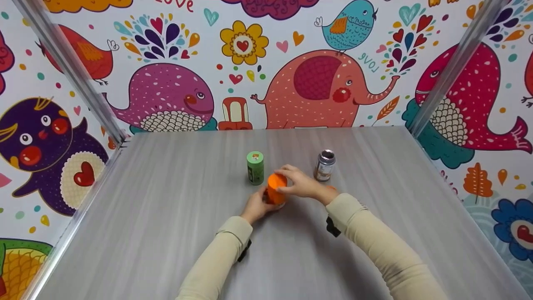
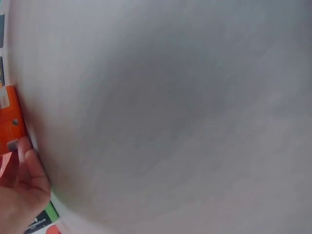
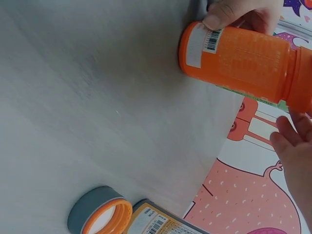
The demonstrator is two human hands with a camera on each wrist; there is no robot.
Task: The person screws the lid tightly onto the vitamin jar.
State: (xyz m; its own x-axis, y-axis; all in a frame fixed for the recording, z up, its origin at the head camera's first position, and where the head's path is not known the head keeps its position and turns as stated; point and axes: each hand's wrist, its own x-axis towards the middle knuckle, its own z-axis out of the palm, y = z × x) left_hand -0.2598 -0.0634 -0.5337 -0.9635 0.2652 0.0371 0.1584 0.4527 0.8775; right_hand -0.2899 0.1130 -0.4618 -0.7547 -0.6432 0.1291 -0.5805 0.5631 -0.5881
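Observation:
An orange bottle [image 1: 275, 192] with an orange cap [image 3: 301, 80] stands upright close over the table. My left hand [image 1: 257, 207] grips it low, near the base; its thumb lies by the white barcode label in the right wrist view. At the top, my right hand [image 1: 303, 183] holds the cap, thumb on the near side and fingers on the far side. In the right wrist view, part of the right hand [image 3: 298, 158] runs out of the frame. The left wrist view catches the bottle [image 2: 9, 122] and left hand [image 2: 24, 195] only at its edge.
A green canister [image 1: 255, 170] stands just behind the hands. Right of it is a lidless grey bottle [image 1: 324, 166] with a yellowish label. A grey lid with an orange inside [image 3: 100, 212] lies on its side beside that bottle, partly behind the right wrist in the head view.

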